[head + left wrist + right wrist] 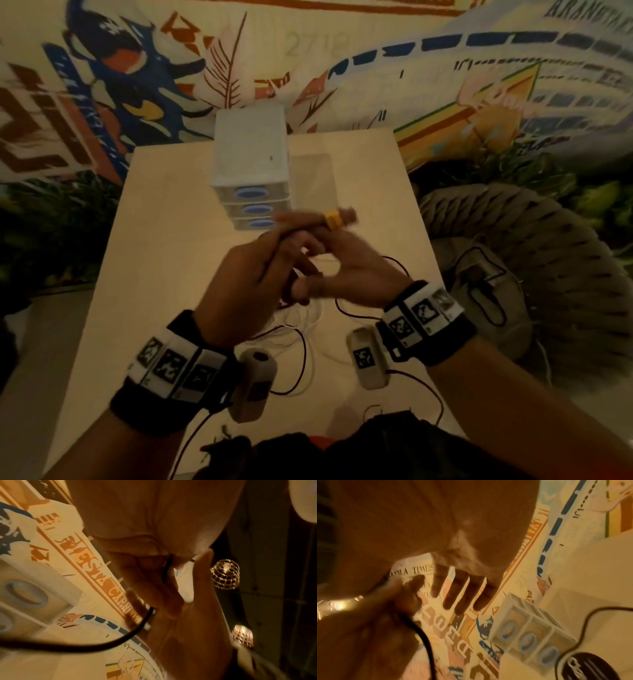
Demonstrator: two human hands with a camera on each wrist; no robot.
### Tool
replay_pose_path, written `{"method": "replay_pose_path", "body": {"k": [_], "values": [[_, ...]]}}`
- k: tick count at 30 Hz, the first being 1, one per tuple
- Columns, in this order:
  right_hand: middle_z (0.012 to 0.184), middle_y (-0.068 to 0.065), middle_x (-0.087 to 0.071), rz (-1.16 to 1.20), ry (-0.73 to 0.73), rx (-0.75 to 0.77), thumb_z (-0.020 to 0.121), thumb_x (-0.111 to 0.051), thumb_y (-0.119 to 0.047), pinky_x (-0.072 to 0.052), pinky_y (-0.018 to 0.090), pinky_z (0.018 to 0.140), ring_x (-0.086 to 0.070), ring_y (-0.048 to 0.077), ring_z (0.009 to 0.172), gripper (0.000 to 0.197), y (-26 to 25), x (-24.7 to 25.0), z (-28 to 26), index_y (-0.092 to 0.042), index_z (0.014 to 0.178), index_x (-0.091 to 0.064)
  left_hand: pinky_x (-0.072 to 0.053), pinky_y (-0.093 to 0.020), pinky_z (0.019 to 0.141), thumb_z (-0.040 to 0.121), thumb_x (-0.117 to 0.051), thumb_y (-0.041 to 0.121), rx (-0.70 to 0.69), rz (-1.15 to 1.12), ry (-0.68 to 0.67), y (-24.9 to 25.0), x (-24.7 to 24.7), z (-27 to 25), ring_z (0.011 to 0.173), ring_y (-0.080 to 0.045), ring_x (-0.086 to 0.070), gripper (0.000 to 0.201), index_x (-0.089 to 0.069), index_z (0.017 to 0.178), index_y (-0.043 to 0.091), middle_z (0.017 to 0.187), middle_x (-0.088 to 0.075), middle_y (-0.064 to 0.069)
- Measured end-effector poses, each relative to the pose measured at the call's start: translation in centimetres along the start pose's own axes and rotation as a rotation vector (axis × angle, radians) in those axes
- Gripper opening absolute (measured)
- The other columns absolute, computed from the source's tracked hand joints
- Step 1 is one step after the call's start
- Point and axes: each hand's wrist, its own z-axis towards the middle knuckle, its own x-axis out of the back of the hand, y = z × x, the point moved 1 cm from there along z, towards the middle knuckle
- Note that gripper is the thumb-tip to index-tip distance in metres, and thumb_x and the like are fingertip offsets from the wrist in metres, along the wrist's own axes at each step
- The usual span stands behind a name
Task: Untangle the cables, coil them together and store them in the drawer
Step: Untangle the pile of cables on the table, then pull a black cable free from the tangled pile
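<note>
Both hands are raised and pressed together over the pale table point(164, 240), just in front of the drawer unit. My left hand point(253, 274) grips a black cable point(102, 647) that passes between its curled fingers point(154, 588) and hangs down. My right hand point(346, 270) keeps its fingers point(462, 595) straight and spread against the left hand, beside the black cable point(426, 639). One raised finger wears a yellow band point(334, 221), too blurred to tell whose. Loose white cable point(308, 318) and black cable point(305, 349) lie tangled on the table beneath the hands.
A white drawer unit point(251, 161) with three shut drawers and blue oval handles stands at the table's far middle. A woven chair point(513, 257) is to the right of the table. A dark round object point(587, 666) lies near the unit. A painted wall runs behind.
</note>
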Motion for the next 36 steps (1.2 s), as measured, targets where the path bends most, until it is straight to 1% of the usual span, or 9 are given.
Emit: {"method": "replay_pose_path", "body": {"k": [2, 5, 9, 13, 17, 19, 22, 31, 36], "values": [[0.124, -0.022, -0.062, -0.085, -0.203, -0.060, 0.080, -0.084, -0.024, -0.048, 0.019, 0.098, -0.058, 0.001, 0.119, 0.055, 1.4, -1.9, 0.0, -0.045, 0.125, -0.059, -0.061, -0.038, 0.062, 0.109, -0.032, 0.030, 0.030, -0.162, 0.114, 0.8, 1.2, -0.2, 0.066, -0.025, -0.074, 0.037, -0.066, 0.108, 0.013, 0.082, -0.076, -0.006], [0.108, -0.004, -0.069, -0.355, -0.243, 0.133, 0.093, -0.073, -0.023, -0.047, 0.021, 0.085, -0.061, 0.005, 0.096, 0.015, 4.5, -4.2, 0.7, -0.017, 0.106, -0.071, -0.059, -0.034, 0.057, 0.109, -0.026, 0.025, -0.048, -0.251, 0.246, 1.5, 3.0, -0.7, 0.061, -0.028, -0.071, 0.041, -0.063, 0.107, 0.009, 0.073, -0.070, -0.013], [0.101, -0.005, -0.063, -0.566, -0.064, 0.061, 0.101, -0.054, -0.041, -0.044, 0.033, 0.086, -0.054, 0.013, 0.095, 0.027, 7.9, -1.8, 2.3, -0.018, 0.107, -0.067, -0.038, -0.028, 0.038, 0.112, -0.021, 0.025, -0.193, -0.165, 0.499, 0.8, 5.6, -2.0, 0.041, -0.014, -0.051, 0.046, -0.061, 0.092, 0.033, 0.064, -0.053, -0.009], [0.105, -0.003, -0.064, -0.705, 0.120, 0.074, 0.099, -0.049, -0.048, -0.046, 0.038, 0.089, -0.057, 0.016, 0.099, 0.029, 10.0, 2.6, 3.1, -0.024, 0.106, -0.064, -0.027, -0.033, 0.031, 0.100, -0.029, 0.066, 0.061, -0.208, 0.603, -2.1, 8.4, -3.9, 0.032, -0.011, -0.041, 0.051, -0.065, 0.079, 0.037, 0.046, -0.049, 0.005], [0.097, -0.002, -0.070, -0.724, 0.072, -0.199, 0.105, -0.045, -0.041, -0.049, 0.040, 0.085, -0.064, 0.015, 0.091, 0.027, 10.2, 5.7, 2.4, -0.021, 0.102, -0.063, -0.021, -0.021, 0.034, 0.107, -0.034, 0.046, 0.174, -0.145, 0.681, -2.0, 8.7, -4.7, 0.032, -0.013, -0.030, 0.046, -0.064, 0.077, 0.027, 0.045, -0.037, -0.002], [0.082, -0.005, -0.071, -0.638, 0.050, -0.233, 0.106, -0.043, -0.042, -0.048, 0.034, 0.074, -0.062, 0.000, 0.071, 0.029, 9.2, 6.2, 1.7, -0.023, 0.096, -0.061, -0.027, -0.020, 0.040, 0.107, -0.039, 0.044, 0.291, -0.100, 0.561, -2.9, 8.3, -4.8, 0.035, -0.011, -0.032, 0.044, -0.068, 0.080, 0.025, 0.045, -0.036, 0.003], [0.065, -0.005, -0.058, -0.666, 0.076, -0.144, 0.106, -0.042, -0.046, -0.044, 0.030, 0.065, -0.056, 0.006, 0.063, 0.029, 6.6, 4.9, 1.4, -0.027, 0.091, -0.059, -0.040, -0.031, 0.048, 0.101, -0.041, 0.056, 0.401, 0.152, 0.351, -4.5, 7.3, -5.0, 0.040, -0.014, -0.044, 0.038, -0.069, 0.090, 0.033, 0.044, -0.045, 0.004], [0.065, -0.024, -0.055, -0.694, -0.005, 0.078, 0.105, -0.050, -0.031, -0.036, 0.011, 0.058, -0.054, -0.007, 0.064, 0.022, -2.1, -2.5, 1.4, -0.042, 0.087, -0.047, -0.032, -0.013, 0.050, 0.098, -0.050, 0.052, 0.152, 0.138, 0.049, -3.0, 2.8, -3.9, 0.048, 0.005, -0.052, 0.045, -0.047, 0.139, 0.036, 0.056, -0.057, 0.028], [0.066, -0.023, -0.057, -0.715, -0.003, 0.069, 0.101, -0.059, -0.035, -0.035, 0.014, 0.057, -0.055, 0.001, 0.061, 0.011, -2.9, -2.6, 0.4, -0.032, 0.090, -0.060, -0.033, -0.014, 0.050, 0.095, -0.054, 0.054, 0.064, 0.193, -0.039, -3.5, 4.1, -4.4, 0.051, 0.002, -0.051, 0.022, -0.056, 0.107, 0.035, 0.059, -0.057, 0.027]]}}
